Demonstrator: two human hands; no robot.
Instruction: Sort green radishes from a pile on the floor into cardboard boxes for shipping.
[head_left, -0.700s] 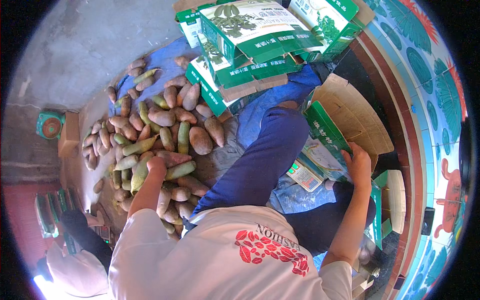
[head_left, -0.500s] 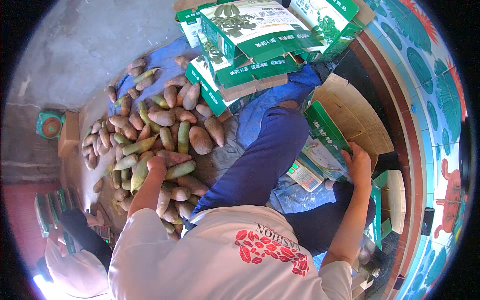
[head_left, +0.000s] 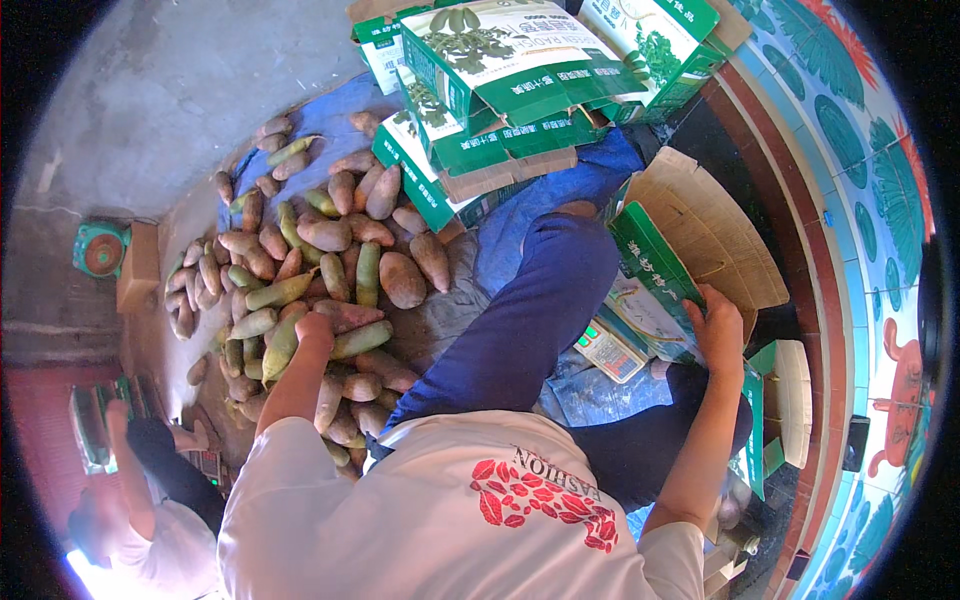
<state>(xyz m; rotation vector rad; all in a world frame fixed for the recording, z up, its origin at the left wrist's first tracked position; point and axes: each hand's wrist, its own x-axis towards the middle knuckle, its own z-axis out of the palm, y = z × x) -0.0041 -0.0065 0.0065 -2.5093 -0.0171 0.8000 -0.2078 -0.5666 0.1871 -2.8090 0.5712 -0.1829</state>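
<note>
My left hand (head_left: 315, 334) is down in the heap of radishes (head_left: 325, 237), curled, with its fingertips hidden. A big green radish (head_left: 281, 347) lies beside it on the left, a reddish one (head_left: 347, 316) on its far right, and a green one (head_left: 362, 340) at its near right. What its fingers hold, if anything, I cannot make out. To the right, my right hand (head_left: 718, 330) grips the edge of an open green carton (head_left: 655, 262), whose brown flap (head_left: 715, 230) stands raised. A scale with a lit display (head_left: 608, 350) sits against the carton's near left side.
Printed green-and-white cartons (head_left: 520, 60) are piled at the far side on a blue sheet (head_left: 575, 180). Another opened carton (head_left: 785, 400) is at my right, by the tiled wall (head_left: 850, 290). A co-worker (head_left: 165, 535) sits at the lower left; a green fan-like device (head_left: 100, 249) stands at the left.
Both of my hands stay practically where they were. The co-worker at the lower left has raised an arm toward the cartons there and shifted slightly.
</note>
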